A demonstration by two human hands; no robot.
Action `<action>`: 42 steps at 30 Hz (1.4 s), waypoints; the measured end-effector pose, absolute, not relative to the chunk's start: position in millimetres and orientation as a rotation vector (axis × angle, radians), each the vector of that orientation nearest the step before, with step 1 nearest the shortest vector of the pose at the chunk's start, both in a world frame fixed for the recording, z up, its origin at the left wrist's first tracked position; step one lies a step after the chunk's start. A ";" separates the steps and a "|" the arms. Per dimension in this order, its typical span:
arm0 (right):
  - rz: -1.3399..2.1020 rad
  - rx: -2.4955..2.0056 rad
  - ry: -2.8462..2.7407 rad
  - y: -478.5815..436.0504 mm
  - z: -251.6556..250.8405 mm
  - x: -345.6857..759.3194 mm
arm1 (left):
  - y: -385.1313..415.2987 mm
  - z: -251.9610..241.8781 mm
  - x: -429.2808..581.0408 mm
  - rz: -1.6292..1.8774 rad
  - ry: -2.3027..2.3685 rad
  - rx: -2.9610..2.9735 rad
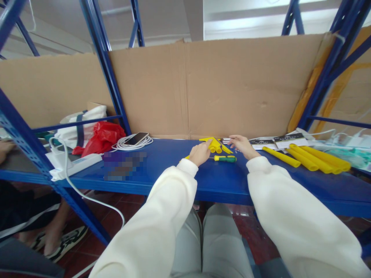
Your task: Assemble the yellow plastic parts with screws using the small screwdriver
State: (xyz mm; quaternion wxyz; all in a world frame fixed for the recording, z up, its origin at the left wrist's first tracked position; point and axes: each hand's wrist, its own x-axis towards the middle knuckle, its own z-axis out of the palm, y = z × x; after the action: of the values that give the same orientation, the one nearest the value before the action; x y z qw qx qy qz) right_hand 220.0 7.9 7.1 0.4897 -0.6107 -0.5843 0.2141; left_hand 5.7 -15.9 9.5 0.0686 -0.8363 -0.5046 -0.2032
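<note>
Cream sleeves (168, 200) nearest, crossing the front edge of a blue tabletop (223, 185), whose surface gives moving room before the green-and-yellow screwdriver (228, 158); well right of the screwdriver, yellow tubes (303, 159) lie loose, apparently not yet worked on. Left of the screwdriver, left hand (199, 153) half-closed, index finger out to small yellow pieces (214, 146) just beyond the screwdriver, grip unclear; right hand (242, 145), beyond its handle, loosely curled, hold unclear. Pieces look only part-handled; cardboard (246, 85) behind the screwdriver limits far reach.
</note>
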 end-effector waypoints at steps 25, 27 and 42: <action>-0.052 -2.269 -1.733 2.7 -2.2 257.1 | -6.6 21.3 2.7 -2.502 -2.688 -2.842; -0.063 -2.269 -1.761 3.1 -2.7 257.2 | -7.0 19.3 3.7 -2.345 -2.752 -2.914; -0.244 -2.215 -1.941 6.3 -4.4 247.7 | -8.7 12.7 6.1 -2.206 -2.671 -3.041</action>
State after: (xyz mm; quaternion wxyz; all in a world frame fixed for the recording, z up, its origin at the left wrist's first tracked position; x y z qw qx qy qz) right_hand 247.7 6.3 -4.4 0.0930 -0.7464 -0.6538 -0.0822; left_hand 6.1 -8.7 12.7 -0.6699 -0.4899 -0.4302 -0.3552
